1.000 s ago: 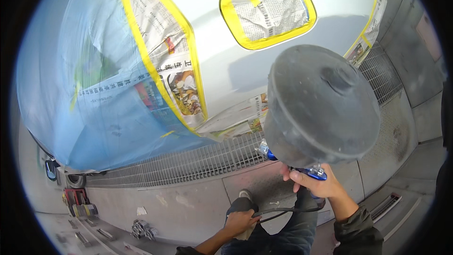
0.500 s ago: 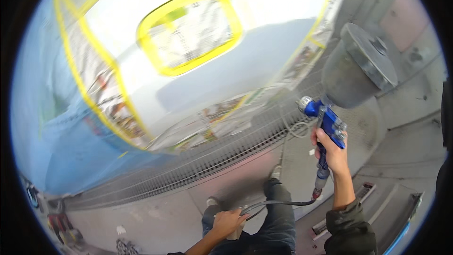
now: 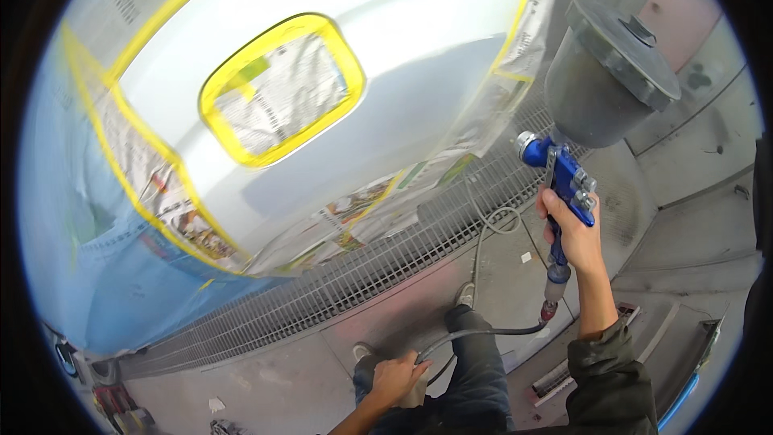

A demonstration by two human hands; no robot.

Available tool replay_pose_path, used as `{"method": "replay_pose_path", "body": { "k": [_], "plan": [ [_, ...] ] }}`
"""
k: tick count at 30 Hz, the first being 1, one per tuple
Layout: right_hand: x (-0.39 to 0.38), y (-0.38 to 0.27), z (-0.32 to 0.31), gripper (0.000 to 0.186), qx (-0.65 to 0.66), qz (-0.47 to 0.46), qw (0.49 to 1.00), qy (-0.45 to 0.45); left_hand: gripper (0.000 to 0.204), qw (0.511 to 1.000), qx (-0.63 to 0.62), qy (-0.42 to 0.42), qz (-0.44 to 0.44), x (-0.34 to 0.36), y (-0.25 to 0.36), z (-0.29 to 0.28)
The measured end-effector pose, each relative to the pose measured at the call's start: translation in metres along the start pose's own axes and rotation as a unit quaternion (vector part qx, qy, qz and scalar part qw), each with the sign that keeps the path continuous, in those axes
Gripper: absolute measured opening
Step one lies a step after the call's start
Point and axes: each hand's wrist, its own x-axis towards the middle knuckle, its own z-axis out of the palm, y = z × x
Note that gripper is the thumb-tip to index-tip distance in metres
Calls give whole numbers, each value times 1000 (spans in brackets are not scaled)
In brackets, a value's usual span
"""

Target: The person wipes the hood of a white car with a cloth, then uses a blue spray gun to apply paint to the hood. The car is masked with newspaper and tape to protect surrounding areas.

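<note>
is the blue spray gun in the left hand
No, the right hand grips the blue spray gun, while the left hand holds the dark hose.

metal grating (image 3: 338, 294) running diagonally, stained grey floor (image 3: 274, 370) alongside, small white scrap (image 3: 527, 258) near grating, second pale scrap (image 3: 217, 404) lower left, red-and-dark object (image 3: 113, 403) beyond, type indeterminate, grey wall (image 3: 708, 129) at right, pinkish patch (image 3: 680, 0) upper right
</note>
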Motion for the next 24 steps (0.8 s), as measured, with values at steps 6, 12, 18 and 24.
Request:
{"method": "replay_pose_path", "body": {
  "k": [6, 12, 18, 24],
  "plan": [
    [-60, -18, 73, 18, 21, 57, 992, -113, 46, 998, -33, 52, 6, -58, -43, -7],
    [-102, -47, 154, 18, 52, 70, 943, -321, 40, 992, -44, 97, -73, -104, -87, -1],
    [-86, -64, 167, 61, 45, 40, 903, -425, 36, 986, -64, 146, -48, -100, -77, 3],
    [-41, -53, 83, 63, 36, 40, 949, -310, 37, 994, -24, 103, -10, -56, -10, -11]
  ]
}}
